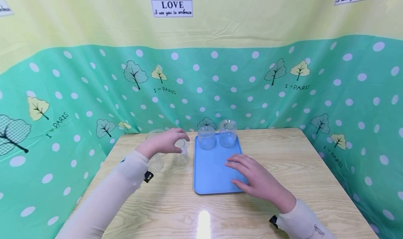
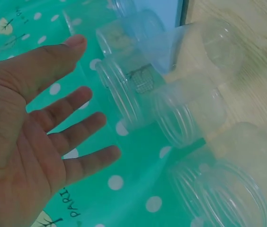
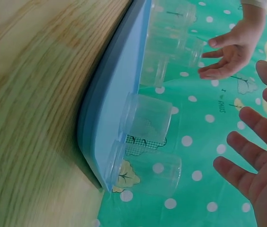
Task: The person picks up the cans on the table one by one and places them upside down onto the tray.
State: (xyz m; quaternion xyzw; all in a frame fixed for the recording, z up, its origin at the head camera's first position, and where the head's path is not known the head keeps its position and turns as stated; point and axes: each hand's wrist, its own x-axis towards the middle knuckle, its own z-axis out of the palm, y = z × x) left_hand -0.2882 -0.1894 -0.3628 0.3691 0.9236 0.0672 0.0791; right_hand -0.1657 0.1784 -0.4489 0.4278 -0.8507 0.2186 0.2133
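My left hand (image 1: pixel 163 141) hovers over a tall clear jar (image 1: pixel 181 156), with thumb and fingers spread and nothing between them. In the left wrist view, this jar's threaded, open mouth (image 2: pixel 119 94) faces up, a little off the fingertips (image 2: pixel 112 152). A shorter clear jar (image 1: pixel 156 163) stands beside it, and a wider one (image 1: pixel 154 132) is partly hidden behind the hand. Two clear jars (image 1: pixel 206 141) (image 1: pixel 227 135) stand on the far end of a blue tray (image 1: pixel 214 172), closed ends up. Above the tray's right edge, my right hand (image 1: pixel 252 177) is held with fingers apart, holding nothing.
The tray lies on a light wooden table (image 1: pixel 163 204), to the right of the loose jars. A green and yellow patterned cloth (image 1: pixel 217 88) hangs round the table's back and sides, close behind the jars.
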